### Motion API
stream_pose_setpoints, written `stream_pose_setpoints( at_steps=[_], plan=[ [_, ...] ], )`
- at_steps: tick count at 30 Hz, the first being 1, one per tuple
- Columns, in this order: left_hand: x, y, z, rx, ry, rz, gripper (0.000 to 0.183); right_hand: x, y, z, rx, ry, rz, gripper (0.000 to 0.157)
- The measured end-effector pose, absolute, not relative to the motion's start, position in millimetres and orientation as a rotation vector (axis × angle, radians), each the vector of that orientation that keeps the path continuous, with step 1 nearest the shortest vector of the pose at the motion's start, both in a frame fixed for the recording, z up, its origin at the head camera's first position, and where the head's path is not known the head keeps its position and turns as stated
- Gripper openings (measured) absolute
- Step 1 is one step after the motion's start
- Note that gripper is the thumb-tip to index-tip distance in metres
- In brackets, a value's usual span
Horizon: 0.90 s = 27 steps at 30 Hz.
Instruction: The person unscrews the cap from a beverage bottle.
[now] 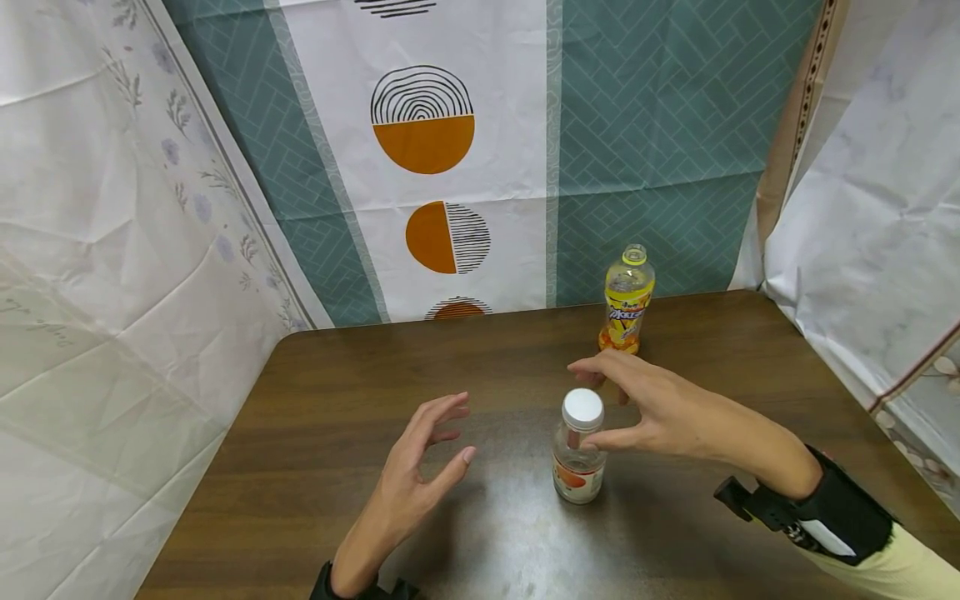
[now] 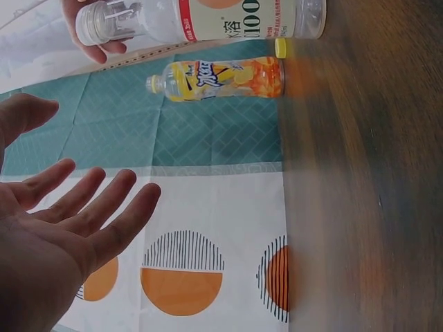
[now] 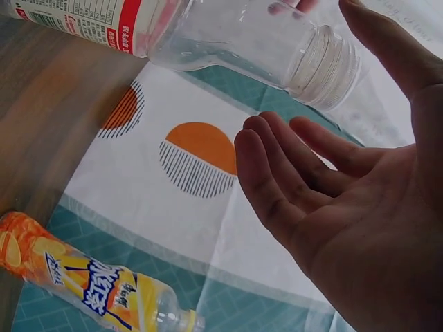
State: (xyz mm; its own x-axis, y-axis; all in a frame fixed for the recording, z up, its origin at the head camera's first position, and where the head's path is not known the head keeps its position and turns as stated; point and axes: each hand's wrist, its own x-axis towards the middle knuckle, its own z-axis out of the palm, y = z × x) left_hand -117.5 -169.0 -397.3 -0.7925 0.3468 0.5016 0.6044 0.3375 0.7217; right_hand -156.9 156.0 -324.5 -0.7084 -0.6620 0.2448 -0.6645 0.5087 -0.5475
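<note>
A clear bottle with a white cap (image 1: 582, 408) and a cream-and-red label (image 2: 249, 19) stands upright on the brown table. My right hand (image 1: 660, 408) is beside its upper part, thumb overlapping the neck in the head view, fingers spread behind the cap. In the right wrist view, a gap shows between those fingertips and the bottle neck (image 3: 325, 69). My left hand (image 1: 412, 467) hovers left of the bottle, fingers loosely bent and holding nothing. Farther back stands a yellow-labelled drink bottle (image 1: 627, 304), its mouth uncapped. A small yellow cap (image 2: 280, 48) sits near its base.
The wooden table (image 1: 337, 417) ends at a patterned teal and white cloth (image 1: 637, 125) hanging behind it. Pale sheets hang at the left (image 1: 112, 292) and right (image 1: 862, 208) sides. Black straps (image 1: 847, 508) wrap the wrists.
</note>
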Motion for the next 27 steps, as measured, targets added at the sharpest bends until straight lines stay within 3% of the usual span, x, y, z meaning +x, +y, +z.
stream_pose_setpoints(
  at_steps=[5,14,27],
  plan=[
    [-117.5,-169.6,-397.3,-0.851,-2.346,-1.44,0.06,-158.4,154.5,-325.2,1.19,-2.74,0.949,0.061],
    [-118.1,-170.2,-398.3,-0.861,-2.344,-1.445,0.06,-161.6,149.2,-330.0,1.261,-2.72,0.969,0.033],
    [-118.1,-170.7,-398.3,-0.854,-2.353,-1.438,0.06,-163.8,147.5,-328.8,1.34,-2.69,1.006,0.03]
  ],
)
